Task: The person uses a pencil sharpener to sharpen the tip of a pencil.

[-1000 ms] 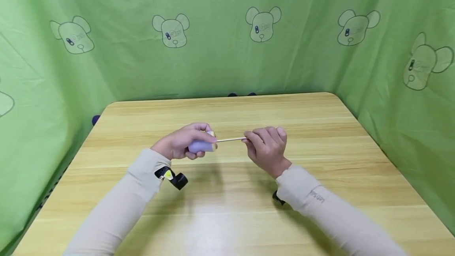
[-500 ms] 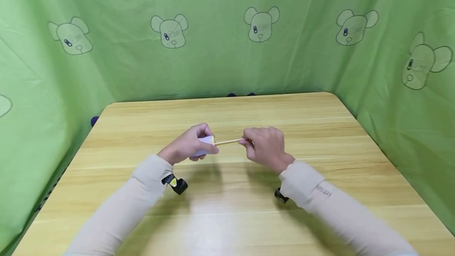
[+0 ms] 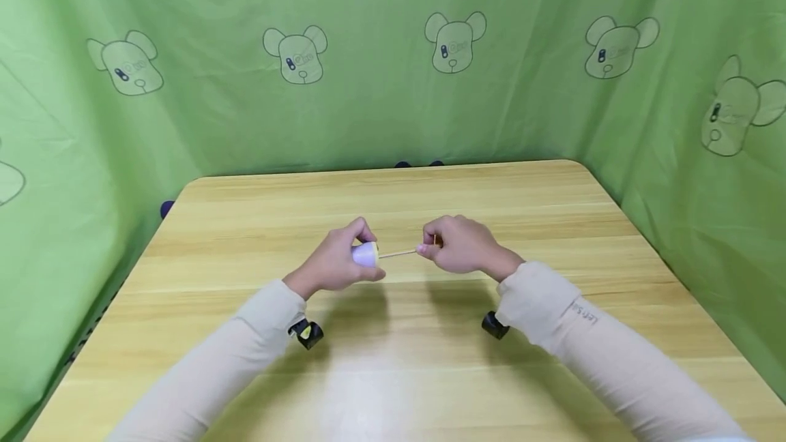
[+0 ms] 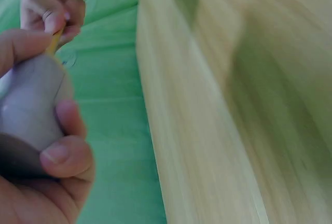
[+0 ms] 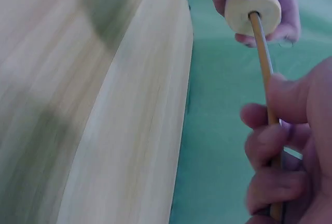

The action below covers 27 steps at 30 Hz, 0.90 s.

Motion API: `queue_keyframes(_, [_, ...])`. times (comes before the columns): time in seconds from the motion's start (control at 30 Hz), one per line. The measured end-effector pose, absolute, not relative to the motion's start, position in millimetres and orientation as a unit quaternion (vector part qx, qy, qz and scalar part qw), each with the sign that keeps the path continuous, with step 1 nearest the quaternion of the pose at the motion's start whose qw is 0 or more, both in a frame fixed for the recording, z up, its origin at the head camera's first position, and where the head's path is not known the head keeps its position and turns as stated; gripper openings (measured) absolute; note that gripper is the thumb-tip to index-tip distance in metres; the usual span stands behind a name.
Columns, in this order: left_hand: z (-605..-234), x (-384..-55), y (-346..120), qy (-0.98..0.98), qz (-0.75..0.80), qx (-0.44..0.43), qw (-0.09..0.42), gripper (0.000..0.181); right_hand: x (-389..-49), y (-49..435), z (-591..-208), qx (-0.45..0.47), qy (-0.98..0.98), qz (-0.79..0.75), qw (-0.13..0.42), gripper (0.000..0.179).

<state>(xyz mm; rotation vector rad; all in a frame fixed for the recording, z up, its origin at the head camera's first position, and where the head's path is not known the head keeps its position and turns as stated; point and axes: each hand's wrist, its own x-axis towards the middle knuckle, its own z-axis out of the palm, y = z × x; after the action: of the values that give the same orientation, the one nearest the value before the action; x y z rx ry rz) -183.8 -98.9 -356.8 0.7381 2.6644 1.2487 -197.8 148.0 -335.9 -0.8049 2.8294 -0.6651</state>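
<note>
Above the table, my left hand [image 3: 334, 258] grips a pale purple pencil sharpener [image 3: 365, 255] with a cream end face [image 5: 239, 16]. Its rounded body [image 4: 32, 97] fills the palm in the left wrist view, thumb and fingers curled round it. A slim yellow-brown pencil [image 5: 263, 53] runs into the hole in that face, so its tip is hidden. On the other side, my right hand [image 3: 463, 245] pinches the pencil between thumb and forefinger, and the remaining fingers curl round its rear part. A short stretch of the shaft shows between the two hands.
The wood-grain table [image 3: 393, 387] spreads beneath both hands, with their shadows on it. A green curtain [image 3: 368, 114] printed with bear heads hangs behind and at both sides. Small black wrist cameras [image 3: 310, 335] hang below the beige sleeves [image 3: 209, 367].
The right hand has rolled over, from curled knuckles up to back of the hand up. The left hand has shifted slightly right and nearer, turning the sharpener a little. The pencil stays in the hole.
</note>
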Motion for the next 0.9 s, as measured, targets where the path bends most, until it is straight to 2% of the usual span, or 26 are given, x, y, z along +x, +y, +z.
queue_keyframes(0.13, [-352, -190, -104, 0.853, 0.466, 0.211, 0.100, 0.043, -196, 149, -344, -0.301, 0.928, -0.210, -0.065, 0.016])
queue_keyframes(0.27, [-341, -192, -110, 0.814, 0.528, 0.178, 0.167, 0.040, -197, 150, -361, -0.357, 0.870, -0.188, -0.282, 0.016])
queue_keyframes(0.33, [-337, -193, -111, 0.794, 0.550, 0.172, 0.193, 0.039, -199, 150, -370, -0.365, 0.827, -0.174, -0.390, 0.011])
queue_keyframes(0.43, [-330, -194, -113, 0.758, 0.587, 0.167, 0.231, 0.035, -201, 148, -378, -0.358, 0.772, -0.161, -0.501, 0.010])
queue_keyframes(0.53, [-325, -193, -116, 0.718, 0.626, 0.151, 0.264, 0.030, -201, 144, -383, -0.353, 0.737, -0.162, -0.553, 0.020])
queue_keyframes(0.63, [-322, -193, -118, 0.687, 0.650, 0.136, 0.294, 0.027, -202, 140, -385, -0.349, 0.714, -0.175, -0.581, 0.026])
queue_keyframes(0.77, [-322, -193, -120, 0.673, 0.655, 0.121, 0.323, 0.025, -203, 136, -387, -0.352, 0.699, -0.194, -0.592, 0.030])
queue_keyframes(0.9, [-323, -192, -119, 0.673, 0.652, 0.106, 0.332, 0.025, -203, 136, -389, -0.357, 0.693, -0.189, -0.596, 0.031])
